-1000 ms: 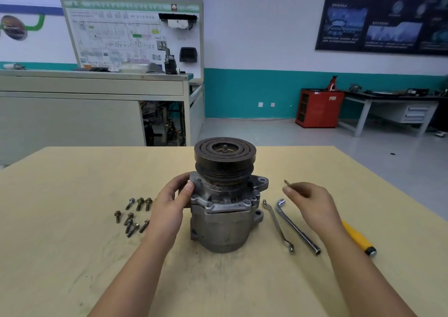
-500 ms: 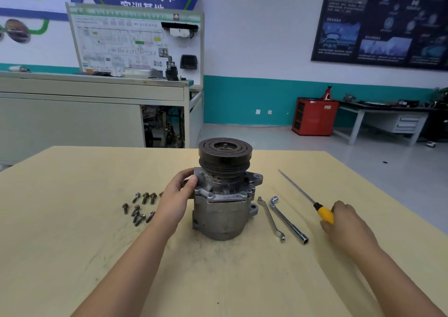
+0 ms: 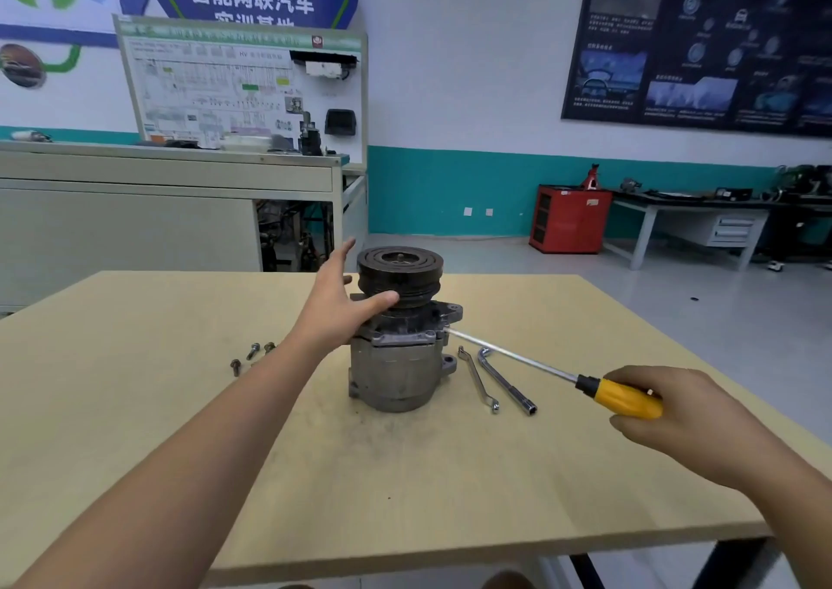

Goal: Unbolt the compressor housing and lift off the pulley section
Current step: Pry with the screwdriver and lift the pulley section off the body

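The left hand (image 3: 335,305) is spreading wide with straight fingers, its thumb lying against the lower front of the black pulley (image 3: 400,268). The right hand (image 3: 675,408) is gripping the yellow handle of a screwdriver (image 3: 626,397), whose tip is meeting the right side of the compressor housing (image 3: 396,372) at the seam under its flange. The housing is standing upright, pulley on top, midway across the surface (image 3: 135,408), nearer its far edge. A flat wrench (image 3: 477,379) and an L-shaped socket wrench (image 3: 506,381) are lying just right of it; loose bolts (image 3: 252,354) are lying to its left.
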Motion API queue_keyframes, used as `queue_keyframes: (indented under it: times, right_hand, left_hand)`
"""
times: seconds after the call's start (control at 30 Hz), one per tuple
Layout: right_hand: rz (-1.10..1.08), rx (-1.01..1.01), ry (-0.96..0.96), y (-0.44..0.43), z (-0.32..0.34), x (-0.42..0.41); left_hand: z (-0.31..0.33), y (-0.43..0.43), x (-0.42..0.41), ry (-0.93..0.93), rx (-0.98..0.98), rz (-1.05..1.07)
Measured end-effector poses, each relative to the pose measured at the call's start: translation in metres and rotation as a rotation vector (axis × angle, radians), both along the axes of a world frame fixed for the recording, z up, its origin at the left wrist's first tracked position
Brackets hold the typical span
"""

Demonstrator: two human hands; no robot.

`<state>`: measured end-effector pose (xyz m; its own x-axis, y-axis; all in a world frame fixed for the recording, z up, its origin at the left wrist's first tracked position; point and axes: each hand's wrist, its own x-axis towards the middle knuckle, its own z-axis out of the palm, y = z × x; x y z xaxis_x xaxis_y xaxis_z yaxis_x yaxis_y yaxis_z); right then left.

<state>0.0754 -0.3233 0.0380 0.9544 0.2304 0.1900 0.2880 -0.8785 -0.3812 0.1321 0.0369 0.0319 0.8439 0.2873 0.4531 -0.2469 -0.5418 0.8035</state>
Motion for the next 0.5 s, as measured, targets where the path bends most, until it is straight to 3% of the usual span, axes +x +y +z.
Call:
queue_keyframes:
  times: [0.17,0.5]
  right_hand:
    - [0.000,-0.185,0.005,0.004,0.009,-0.006]
    - [0.052,-0.279,-0.104,0.005,0.008,-0.005]
  left_hand:
    - [0.023,-0.025,0.005,0.070,0.228,0.064]
    - [0.016,-0.033,0.009,0.111,0.063,0.143]
